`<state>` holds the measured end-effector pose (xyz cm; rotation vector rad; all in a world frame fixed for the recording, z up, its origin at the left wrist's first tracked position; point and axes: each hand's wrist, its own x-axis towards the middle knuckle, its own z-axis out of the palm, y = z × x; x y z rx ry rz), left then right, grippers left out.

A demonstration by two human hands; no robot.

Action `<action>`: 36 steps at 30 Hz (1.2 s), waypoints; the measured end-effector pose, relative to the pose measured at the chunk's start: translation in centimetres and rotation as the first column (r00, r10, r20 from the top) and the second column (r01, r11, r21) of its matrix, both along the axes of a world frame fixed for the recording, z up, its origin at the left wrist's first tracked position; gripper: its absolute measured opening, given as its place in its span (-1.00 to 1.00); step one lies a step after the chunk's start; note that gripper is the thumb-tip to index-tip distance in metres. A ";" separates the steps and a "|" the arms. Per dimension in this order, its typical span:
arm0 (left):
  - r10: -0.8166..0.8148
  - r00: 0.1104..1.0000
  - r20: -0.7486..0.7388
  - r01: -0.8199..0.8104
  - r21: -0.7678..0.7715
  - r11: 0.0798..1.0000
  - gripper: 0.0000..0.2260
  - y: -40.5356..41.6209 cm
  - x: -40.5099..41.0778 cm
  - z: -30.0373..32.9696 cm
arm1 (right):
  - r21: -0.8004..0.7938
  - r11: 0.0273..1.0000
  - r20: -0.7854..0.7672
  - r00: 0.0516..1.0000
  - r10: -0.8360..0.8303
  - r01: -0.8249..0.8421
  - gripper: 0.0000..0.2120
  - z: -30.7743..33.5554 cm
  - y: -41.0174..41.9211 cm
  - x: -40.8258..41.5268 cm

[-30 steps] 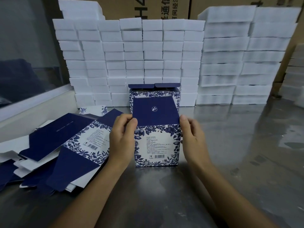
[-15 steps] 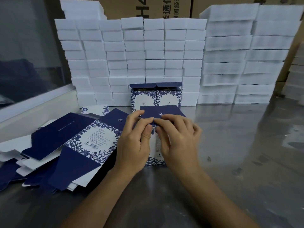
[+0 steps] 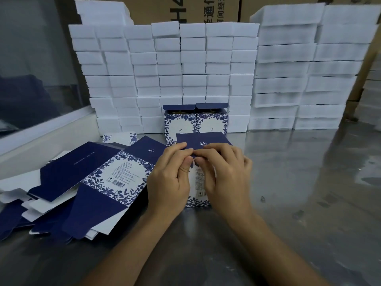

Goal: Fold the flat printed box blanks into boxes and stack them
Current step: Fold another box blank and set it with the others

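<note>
Upright, box (image 3: pixel 199 188) lid (image 3: pixel 203 141) pinched by both hands

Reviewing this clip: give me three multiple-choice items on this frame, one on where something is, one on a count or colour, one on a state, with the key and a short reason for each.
1. Where does the pile of flat box blanks lie?
A. To the left of the hands
B. On top of the white foam blocks
C. At the far right of the table

2. How many folded boxes stand side by side against the white foam blocks?
A. Five
B. Two
C. None

3. What is the state of the lid flap on the box in hand?
A. Torn off
B. Standing straight up
C. Folded down over the top

Key: 1 A, the blanks spread left of the left hand. 2 B, two printed fronts show behind the hands. 3 C, the dark blue flap lies over the top, with the left hand and right hand pinching its front edge.
</note>
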<state>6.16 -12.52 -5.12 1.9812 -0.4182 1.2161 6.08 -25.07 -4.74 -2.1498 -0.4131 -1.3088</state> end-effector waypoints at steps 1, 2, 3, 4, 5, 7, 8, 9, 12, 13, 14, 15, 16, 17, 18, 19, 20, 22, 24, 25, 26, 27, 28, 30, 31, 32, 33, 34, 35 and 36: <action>0.004 1.000 0.007 -0.004 0.004 1.000 -0.67 0.0 0.0 0.0 | 0.023 0.999 0.013 1.000 0.022 -0.022 -0.76 -0.2 -0.4 0.2; 0.005 1.000 0.011 -0.005 0.007 1.000 -0.68 0.0 0.0 0.0 | 0.049 0.998 0.025 0.999 0.048 -0.049 -0.75 -0.3 -0.8 0.4; 0.005 1.000 0.011 -0.005 0.005 1.000 -0.68 0.0 0.1 0.0 | 0.073 0.994 0.036 0.997 0.076 -0.078 -0.75 -0.4 -1.1 0.6; 0.006 1.000 0.008 -0.006 0.001 1.000 -0.68 0.0 0.1 0.0 | 0.089 0.991 0.041 0.994 0.100 -0.104 -0.74 -0.5 -1.3 0.8; 0.006 1.000 0.005 -0.006 -0.004 1.000 -0.68 -0.1 0.1 0.0 | 0.098 0.988 0.043 0.992 0.116 -0.119 -0.75 -0.5 -1.4 0.9; 0.009 1.000 0.003 -0.009 -0.014 1.000 -0.68 -0.1 0.1 -0.1 | 0.104 0.987 0.045 0.992 0.121 -0.125 -0.77 -0.3 -1.3 0.9; 0.012 1.000 0.004 -0.012 -0.016 1.000 -0.68 -0.1 0.1 -0.2 | 0.110 0.986 0.042 0.992 0.123 -0.127 -0.80 -0.3 -1.2 0.9; 0.015 1.000 0.004 -0.015 -0.016 1.000 -0.68 0.0 0.1 -0.2 | 0.121 0.984 0.035 0.991 0.129 -0.133 -0.82 -0.3 -1.2 1.0; 0.014 1.000 0.003 -0.014 -0.018 1.000 -0.69 0.1 0.2 -0.2 | 0.210 0.961 0.022 0.984 0.178 -0.179 -0.87 -0.5 -1.5 0.9; 0.011 1.000 -0.003 -0.012 -0.022 1.000 -0.70 0.1 0.2 -0.2 | 0.258 0.946 0.010 0.980 0.201 -0.197 -0.87 -0.5 -1.8 1.0; 0.010 1.000 -0.010 -0.010 -0.026 1.000 -0.72 0.2 0.3 -0.2 | 0.310 0.927 -0.010 0.974 0.227 -0.213 -0.87 -0.5 -2.0 1.0; 0.010 1.000 -0.017 -0.011 -0.031 0.999 -0.73 0.3 0.4 -0.2 | 0.354 0.908 -0.037 0.967 0.253 -0.225 -0.87 -0.5 -2.2 1.1; 0.011 1.000 -0.021 -0.011 -0.035 0.999 -0.72 0.3 0.5 -0.2 | 0.384 0.894 -0.062 0.960 0.274 -0.230 -0.88 -0.4 -2.4 1.1; 0.010 1.000 -0.023 -0.010 -0.037 0.999 -0.71 0.3 0.5 -0.2 | 0.397 0.888 -0.082 0.955 0.286 -0.232 -0.89 -0.3 -2.5 1.1; 0.007 1.000 -0.025 -0.008 -0.038 0.999 -0.70 0.3 0.5 -0.2 | 0.400 0.886 -0.092 0.951 0.295 -0.235 -0.91 -0.1 -2.6 1.1; 0.007 1.000 -0.028 -0.008 -0.039 0.999 -0.71 0.3 0.5 -0.2 | 0.404 0.881 -0.095 0.946 0.309 -0.247 -0.90 0.1 -2.7 1.1; 0.009 1.000 -0.030 -0.010 -0.040 0.999 -0.72 0.3 0.5 -0.2 | 0.409 0.873 -0.092 0.941 0.327 -0.264 -0.86 0.3 -2.8 1.2; 0.008 1.000 -0.028 -0.009 -0.041 0.999 -0.74 0.3 0.4 -0.2 | 0.427 0.857 -0.078 0.932 0.354 -0.289 -0.79 0.6 -2.9 1.3; 0.000 1.000 -0.029 -0.001 -0.046 0.999 -0.74 0.3 0.4 -0.2 | 0.489 0.820 -0.063 0.925 0.374 -0.298 -0.75 0.6 -3.1 1.4; -0.002 1.000 -0.030 0.000 -0.050 0.999 -0.74 0.3 0.4 -0.2 | 0.535 0.792 -0.061 0.921 0.384 -0.295 -0.74 0.6 -3.1 1.4; -0.002 1.000 -0.028 0.001 -0.052 0.999 -0.74 0.3 0.4 -0.1 | 0.580 0.763 -0.070 0.915 0.396 -0.286 -0.74 0.6 -3.2 1.4; -0.002 1.000 -0.022 0.001 -0.054 0.999 -0.75 0.4 0.4 -0.1 | 0.624 0.730 -0.090 0.903 0.421 -0.278 -0.75 0.5 -3.3 1.4; 0.001 1.000 -0.016 -0.002 -0.055 0.998 -0.75 0.5 0.5 -0.1 | 0.668 0.693 -0.116 0.881 0.458 -0.272 -0.77 0.5 -3.4 1.4; 0.010 1.000 -0.022 -0.011 -0.074 0.997 -0.75 0.8 0.6 -0.1 | 0.766 0.593 -0.164 0.816 0.554 -0.248 -0.86 0.7 -3.6 1.3; 0.006 0.999 -0.036 -0.010 -0.097 0.995 -0.74 1.0 0.7 -0.1 | 0.810 0.537 -0.173 0.780 0.602 -0.235 -0.88 0.8 -3.8 1.3; -0.006 0.999 -0.052 -0.001 -0.128 0.992 -0.73 1.1 0.8 -0.1 | 0.834 0.503 -0.177 0.751 0.636 -0.229 -0.80 0.8 -3.9 1.3; -0.023 0.997 -0.068 0.011 -0.161 0.987 -0.72 1.3 0.8 -0.1 | 0.838 0.494 -0.186 0.728 0.660 -0.233 -0.63 0.8 -4.0 1.3; -0.040 0.996 -0.084 0.024 -0.185 0.982 -0.71 1.4 0.9 -0.1 | 0.835 0.494 -0.199 0.703 0.683 -0.244 -0.42 0.8 -4.1 1.3; -0.056 0.994 -0.098 0.036 -0.197 0.980 -0.70 1.5 0.9 -0.1 | 0.835 0.488 -0.209 0.674 0.709 -0.255 -0.21 0.7 -4.1 1.3; -0.071 0.992 -0.107 0.049 -0.195 0.980 -0.68 1.6 0.9 -0.1 | 0.838 0.474 -0.212 0.639 0.739 -0.269 -0.05 0.6 -4.0 1.2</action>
